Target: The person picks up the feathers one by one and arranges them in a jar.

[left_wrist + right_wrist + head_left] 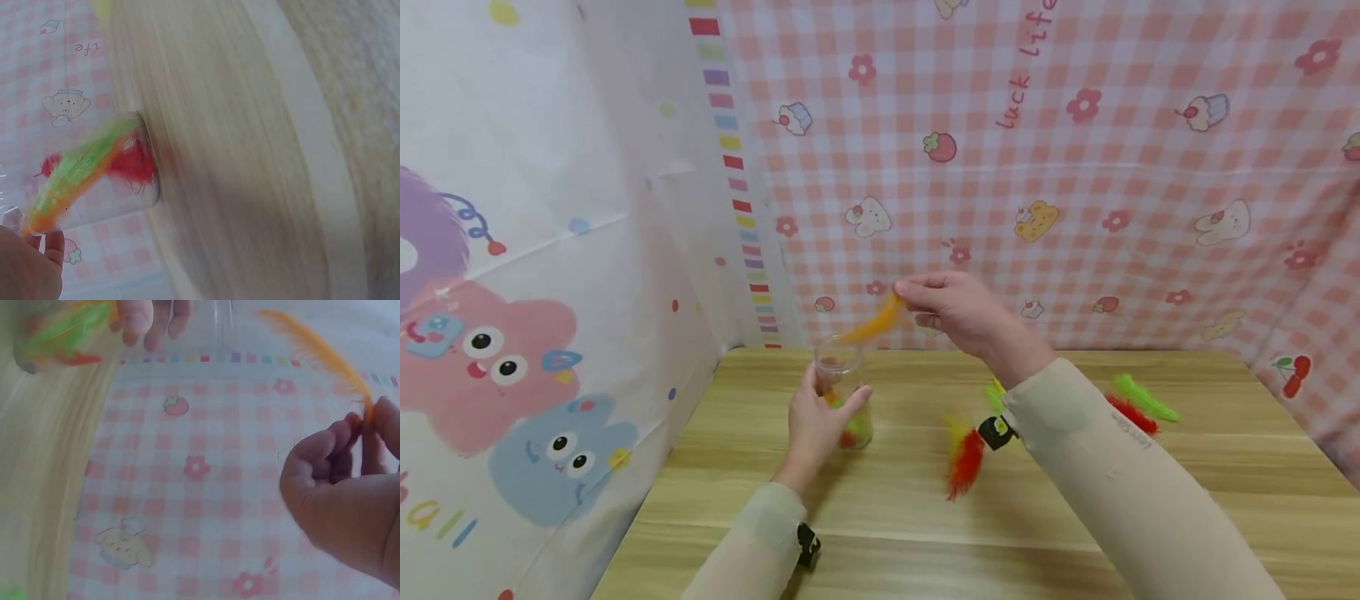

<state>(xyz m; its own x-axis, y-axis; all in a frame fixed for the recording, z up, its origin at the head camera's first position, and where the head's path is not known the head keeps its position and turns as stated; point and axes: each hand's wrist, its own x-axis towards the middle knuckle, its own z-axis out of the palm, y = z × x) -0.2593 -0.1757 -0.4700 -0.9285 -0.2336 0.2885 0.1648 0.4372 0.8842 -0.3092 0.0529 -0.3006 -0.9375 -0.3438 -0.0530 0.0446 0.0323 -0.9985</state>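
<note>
- Head view: the left hand is wrapped around a clear jar standing upright on the wooden table, thumb along the near side. The right hand is up higher, pinching an orange feather by one end — the other end slants down to the jar's mouth, can't tell if it touches the rim. Near the right sleeve there's a fluffy red feather, and farther right a bright green feather on the table.
- Left wrist view: bit blurry, but the jar's got a lime feather leaning diagonally, with red fluff near the base. Left fingertips show at the jar's side.
- Right wrist view: pretty clear pinch here — thumb and fingertips closed on the orange feather's end, the rest arching away from the hand.
</note>
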